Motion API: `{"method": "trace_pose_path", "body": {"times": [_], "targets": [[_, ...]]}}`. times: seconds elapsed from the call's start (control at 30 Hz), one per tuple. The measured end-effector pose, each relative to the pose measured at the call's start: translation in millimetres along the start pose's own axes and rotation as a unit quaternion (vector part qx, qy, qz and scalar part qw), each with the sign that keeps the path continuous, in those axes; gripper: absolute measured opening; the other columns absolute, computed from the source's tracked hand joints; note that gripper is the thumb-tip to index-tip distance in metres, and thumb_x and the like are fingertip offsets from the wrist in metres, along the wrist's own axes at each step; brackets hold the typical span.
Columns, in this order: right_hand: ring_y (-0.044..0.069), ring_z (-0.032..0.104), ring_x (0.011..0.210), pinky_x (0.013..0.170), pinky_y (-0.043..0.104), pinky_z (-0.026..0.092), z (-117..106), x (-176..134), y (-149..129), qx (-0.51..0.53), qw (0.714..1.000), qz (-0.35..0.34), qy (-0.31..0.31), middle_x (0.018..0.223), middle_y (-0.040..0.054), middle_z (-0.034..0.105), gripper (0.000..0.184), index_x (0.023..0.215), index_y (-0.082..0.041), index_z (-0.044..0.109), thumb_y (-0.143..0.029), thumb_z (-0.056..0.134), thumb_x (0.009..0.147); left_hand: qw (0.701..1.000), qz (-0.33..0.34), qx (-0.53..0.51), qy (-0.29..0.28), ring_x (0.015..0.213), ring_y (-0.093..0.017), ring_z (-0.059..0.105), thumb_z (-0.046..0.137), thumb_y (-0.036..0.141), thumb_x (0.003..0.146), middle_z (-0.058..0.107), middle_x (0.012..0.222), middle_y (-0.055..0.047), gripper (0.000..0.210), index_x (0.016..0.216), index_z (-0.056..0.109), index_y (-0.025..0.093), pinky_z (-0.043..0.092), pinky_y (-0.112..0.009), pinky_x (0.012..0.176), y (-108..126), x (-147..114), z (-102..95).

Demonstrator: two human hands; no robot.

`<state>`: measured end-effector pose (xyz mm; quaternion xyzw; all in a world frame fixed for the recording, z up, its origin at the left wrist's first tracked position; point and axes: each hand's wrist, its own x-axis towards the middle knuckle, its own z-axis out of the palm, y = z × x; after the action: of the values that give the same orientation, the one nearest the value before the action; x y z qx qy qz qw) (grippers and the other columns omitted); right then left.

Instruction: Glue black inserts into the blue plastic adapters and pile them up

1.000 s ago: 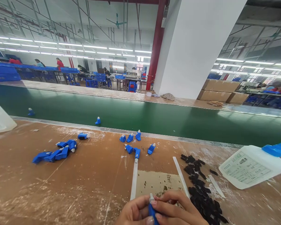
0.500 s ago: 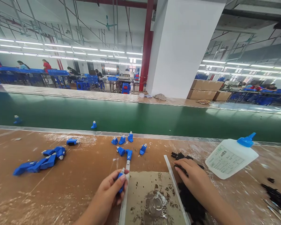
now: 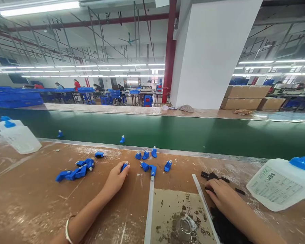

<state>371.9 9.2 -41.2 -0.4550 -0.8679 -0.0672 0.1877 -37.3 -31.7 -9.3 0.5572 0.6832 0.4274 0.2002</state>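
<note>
My left hand (image 3: 116, 179) is closed around a small blue plastic piece (image 3: 124, 166) with a pale tip, held just above the brown tabletop. Several similar blue pieces (image 3: 154, 152) stand or lie to its right, near the table's far edge. More blue pieces (image 3: 81, 171) lie in a loose heap on its left. My right hand (image 3: 222, 193) rests at the small black strips (image 3: 213, 175), its fingers curled down over a dark strip that they partly hide. Beneath that forearm lies a larger black pile (image 3: 226, 223).
Between my arms lies a glue-spotted board (image 3: 165, 206) with white side strips and a small clear round dish (image 3: 184, 227). A labelled white bottle (image 3: 277, 184) stands right, another bottle (image 3: 21, 137) left. Beyond runs a green belt (image 3: 147, 127) carrying two blue pieces. People work far behind.
My left hand has moved left and away from the board, still holding the blue piece. My right hand stays at the black strips. The view has swung left, bringing a second bottle into sight.
</note>
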Motion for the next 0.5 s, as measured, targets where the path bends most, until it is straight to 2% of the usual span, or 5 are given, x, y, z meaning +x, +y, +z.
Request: {"method": "trace_pose_path", "body": {"times": [0.07,0.13,0.23,0.33,0.5], "targets": [[0.025,0.069,0.078,0.068,0.035,0.055,-4.1,-0.5,-5.6,-0.003,1.0,-0.027,0.003,0.082,0.0069,0.071,0.021,0.084,-0.021,0.066,-0.013,0.047,0.09,0.998,0.031,0.059,0.001,0.081,-0.026,0.062,0.054,0.046,0.078,0.066,0.076,-0.003,0.027,0.084,0.064,0.022,0.047,-0.04,0.081,1.2,-4.1,-8.0],[0.023,0.07,0.077,0.066,0.033,0.056,-5.1,-0.7,-9.6,-0.01,0.999,-0.05,0.008,0.083,0.0065,0.07,0.025,0.088,-0.021,0.066,-0.009,0.045,0.088,0.992,0.056,0.111,0.003,0.101,-0.033,0.059,0.061,0.041,0.073,0.07,0.089,-0.006,0.02,0.078,0.068,0.023,0.04,-0.051,0.097,2.1,-7.1,-15.7],[0.021,0.07,0.067,0.056,0.029,0.055,-0.8,-1.2,-11.2,-0.03,0.997,-0.069,0.018,0.082,0.0077,0.07,0.032,0.088,-0.02,0.067,0.0,0.041,0.083,0.985,0.072,0.156,0.015,0.119,-0.036,0.052,0.065,0.04,0.073,0.07,0.109,-0.007,0.021,0.086,0.072,0.025,0.03,-0.057,0.108,0.3,3.5,-21.1],[0.02,0.07,0.066,0.054,0.027,0.055,4.9,-3.4,-12.0,-0.046,0.995,-0.081,0.029,0.086,0.0101,0.07,0.04,0.087,-0.018,0.068,0.007,0.038,0.076,0.983,0.063,0.167,0.041,0.125,-0.03,0.051,0.06,0.035,0.082,0.065,0.124,-0.009,0.03,0.108,0.067,0.022,0.033,-0.05,0.111,-5.5,43.8,-16.2],[0.022,0.073,0.083,0.071,0.028,0.059,5.3,-9.4,-21.3,-0.055,0.992,-0.11,0.033,0.093,0.0077,0.074,0.05,0.088,-0.02,0.07,0.013,0.038,0.069,0.983,-0.032,0.164,0.078,0.117,-0.027,0.058,0.062,0.035,0.092,0.059,0.13,-0.011,0.037,0.123,0.058,0.016,0.048,-0.051,0.099,-16.9,142.1,2.0]]}}
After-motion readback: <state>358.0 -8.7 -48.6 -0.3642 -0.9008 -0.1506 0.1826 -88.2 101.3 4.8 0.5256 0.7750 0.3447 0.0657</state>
